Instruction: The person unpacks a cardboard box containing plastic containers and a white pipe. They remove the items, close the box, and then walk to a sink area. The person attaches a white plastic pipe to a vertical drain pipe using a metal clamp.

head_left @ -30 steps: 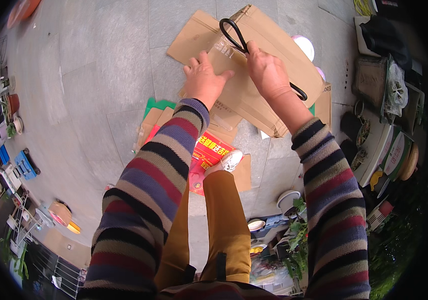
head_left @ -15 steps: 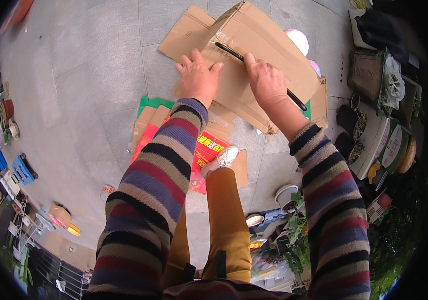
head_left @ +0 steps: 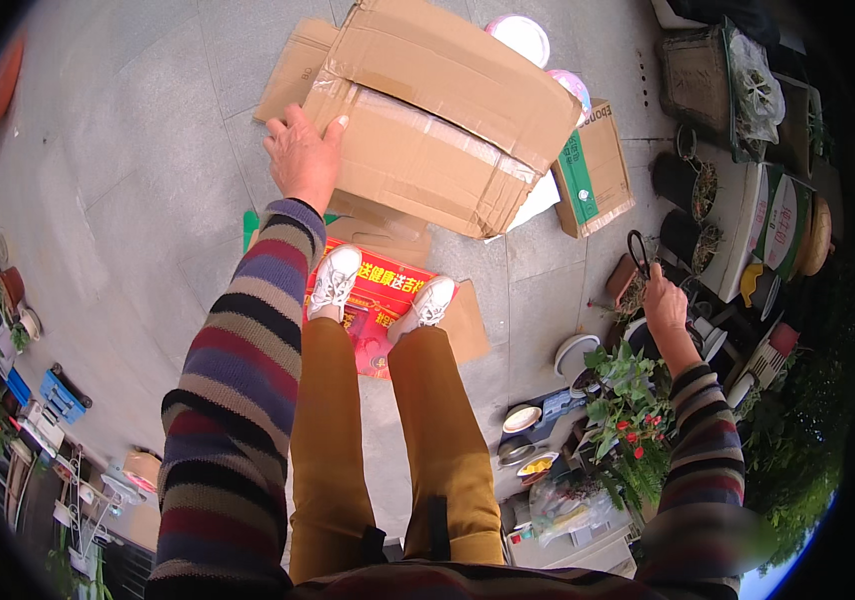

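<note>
A large brown cardboard box (head_left: pixel 438 120) with taped seams stands tilted on the paved floor in front of me. My left hand (head_left: pixel 303 150) grips its near left corner. My right hand (head_left: pixel 664 303) is far off to the right, away from the box, among plant pots. It holds black-handled scissors (head_left: pixel 638 248) with the handle loops pointing up. My white shoes stand on a red printed sheet (head_left: pixel 378 300).
Flattened cardboard (head_left: pixel 293 70) lies behind and under the box. A smaller box with green print (head_left: pixel 593 165) sits to its right. Dark pots (head_left: pixel 673 180), a red-flowered plant (head_left: pixel 628 420), bowls (head_left: pixel 523 420) and a white dish (head_left: pixel 576 352) crowd the right side.
My right hand has left the top of the box and swung out right with the scissors. The left hand has slid to the box's corner, and the box has turned.
</note>
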A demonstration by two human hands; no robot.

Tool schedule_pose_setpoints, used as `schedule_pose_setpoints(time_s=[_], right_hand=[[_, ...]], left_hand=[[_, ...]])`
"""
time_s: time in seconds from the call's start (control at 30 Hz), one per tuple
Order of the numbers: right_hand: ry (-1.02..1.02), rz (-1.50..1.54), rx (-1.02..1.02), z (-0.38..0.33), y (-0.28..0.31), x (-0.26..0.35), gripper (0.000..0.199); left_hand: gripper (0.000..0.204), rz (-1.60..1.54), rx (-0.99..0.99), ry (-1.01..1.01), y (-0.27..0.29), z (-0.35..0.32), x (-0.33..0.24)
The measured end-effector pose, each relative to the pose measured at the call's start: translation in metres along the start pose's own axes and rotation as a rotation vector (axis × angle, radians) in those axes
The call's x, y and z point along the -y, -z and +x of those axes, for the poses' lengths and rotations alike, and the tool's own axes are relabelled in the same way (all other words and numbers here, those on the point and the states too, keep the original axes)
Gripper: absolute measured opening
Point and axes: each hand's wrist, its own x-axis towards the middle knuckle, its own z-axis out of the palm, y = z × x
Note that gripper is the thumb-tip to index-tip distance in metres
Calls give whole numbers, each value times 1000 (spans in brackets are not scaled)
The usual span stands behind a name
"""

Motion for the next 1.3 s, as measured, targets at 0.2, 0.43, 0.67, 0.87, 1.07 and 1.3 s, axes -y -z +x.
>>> schedule_pose_setpoints(time_s=[0.2,0.43,0.67,0.87,1.07,1.3], right_hand=[[-213,1583,-27,-2,30,87,11],[57,1525,-172,91,95,164,16],[144,1461,84,159,83,176,16],[111,1448,130,170,82,182,16],[97,1265,-88,186,61,191,23],[156,1140,-105,182,71,201,23]], left_hand=[[65,5,-406,-270,-13,-5,26],[34,69,-50,-829,9,-61,-55],[45,24,17,-1146,-60,-94,-138],[48,224,311,-981,-58,-96,-173],[24,17,397,-1117,-52,-93,-167],[13,47,361,-995,-46,-102,-161]])
